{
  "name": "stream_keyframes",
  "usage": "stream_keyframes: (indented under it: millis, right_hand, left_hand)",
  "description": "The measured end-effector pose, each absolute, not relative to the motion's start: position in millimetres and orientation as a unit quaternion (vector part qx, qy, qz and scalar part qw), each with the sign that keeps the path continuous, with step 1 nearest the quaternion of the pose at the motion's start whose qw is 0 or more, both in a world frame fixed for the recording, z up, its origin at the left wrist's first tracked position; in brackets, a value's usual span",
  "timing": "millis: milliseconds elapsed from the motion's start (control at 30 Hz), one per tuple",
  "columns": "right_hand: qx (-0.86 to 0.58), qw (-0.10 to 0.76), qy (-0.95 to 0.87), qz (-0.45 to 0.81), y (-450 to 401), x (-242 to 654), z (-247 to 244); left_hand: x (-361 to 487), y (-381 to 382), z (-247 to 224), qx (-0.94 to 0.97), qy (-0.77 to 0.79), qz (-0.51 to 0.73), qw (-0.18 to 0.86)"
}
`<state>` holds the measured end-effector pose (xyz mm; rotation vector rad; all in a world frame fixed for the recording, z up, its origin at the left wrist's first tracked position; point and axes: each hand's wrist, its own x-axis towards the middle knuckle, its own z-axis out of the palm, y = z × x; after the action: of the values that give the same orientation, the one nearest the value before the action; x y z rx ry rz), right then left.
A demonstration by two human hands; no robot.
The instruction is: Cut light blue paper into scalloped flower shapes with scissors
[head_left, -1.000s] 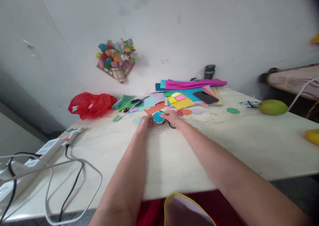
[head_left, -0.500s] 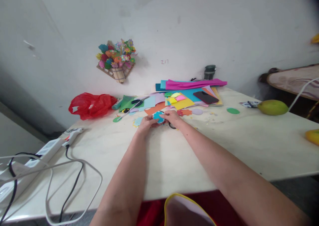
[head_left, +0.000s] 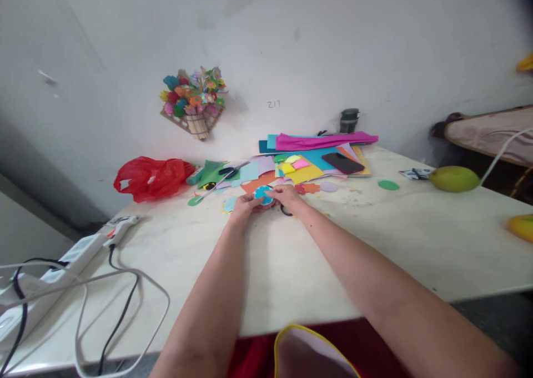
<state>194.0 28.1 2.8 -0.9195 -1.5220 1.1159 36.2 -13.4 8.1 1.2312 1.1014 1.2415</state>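
Observation:
A blue paper flower [head_left: 262, 195] with a pale rim is held just above the table between my two hands. My left hand [head_left: 245, 207] pinches its left edge, thumb on top. My right hand [head_left: 287, 196] grips the right side, fingertips pressed on the paper. Beneath and beside my right hand shows a dark ring-like handle [head_left: 286, 210], partly hidden. An orange flower cutout [head_left: 311, 188] and a lilac oval [head_left: 328, 186] lie to the right. Near my left hand rests a light blue cutout with a yellow edge [head_left: 229, 204].
Coloured paper sheets [head_left: 318, 159], a phone [head_left: 343, 163] and scissors [head_left: 231, 171] lie along the back. A red plastic bag [head_left: 152, 178] sits at left, near a power strip [head_left: 79, 250] with loose cables. A green mango [head_left: 453, 179] rests at right. Paper flowers [head_left: 194, 92] hang on the wall.
The view has shifted very slightly. Both hands stay on the blue paper flower, almost in the same place.

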Motion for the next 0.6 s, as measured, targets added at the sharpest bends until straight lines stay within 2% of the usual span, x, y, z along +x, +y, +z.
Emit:
stream_keyframes:
  millis: [233, 467, 600]
  right_hand:
    - [-0.38, 0.49, -0.627, 0.471, 26.3, 192.7, 2.7]
    - [-0.351, 0.473, -0.578, 0.564, 23.2, 198.3, 10.3]
    - [-0.345, 0.473, -0.573, 0.574, 24.0, 200.6, 10.6]
  left_hand:
    - [37.8, -14.7, 10.4, 0.514, 0.446, 0.535, 0.5]
    - [37.0, -16.3, 13.6, 0.522, 0.447, 0.53, 0.497]
    - [37.5, -17.9, 15.2, 0.53, 0.437, 0.517, 0.511]
